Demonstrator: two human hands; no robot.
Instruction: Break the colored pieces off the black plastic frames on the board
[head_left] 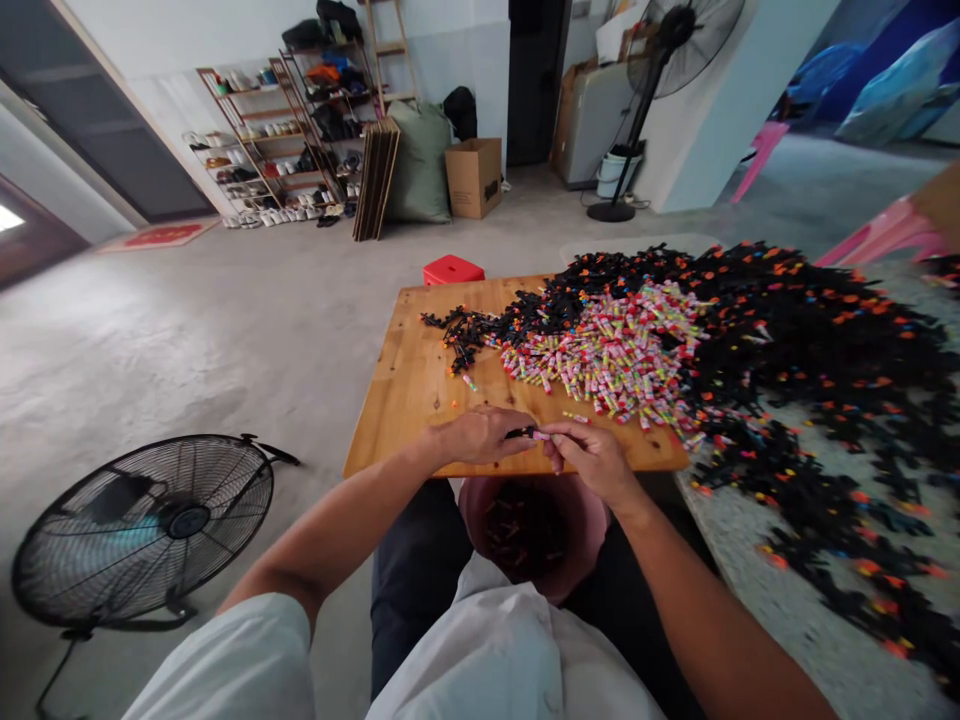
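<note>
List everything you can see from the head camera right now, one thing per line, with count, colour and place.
wooden board: one, light brown, in front of the person
small tubes: a heap, too many to count, pink, yellow and green, on the board's right half
black parts: a big heap, black with orange bits, spreading from the board to the right
bucket: one, pink, between the knees, pieces inside
small piece: one, black and pink, pinched between both hands
stool: one, red, behind the board
floor fan: one, black, lower left
standing fan: one, black, back right
cardboard box: one, brown, back wall
shoe racks: wooden, back left
left hand: on the piece
right hand: on the piece
</note>
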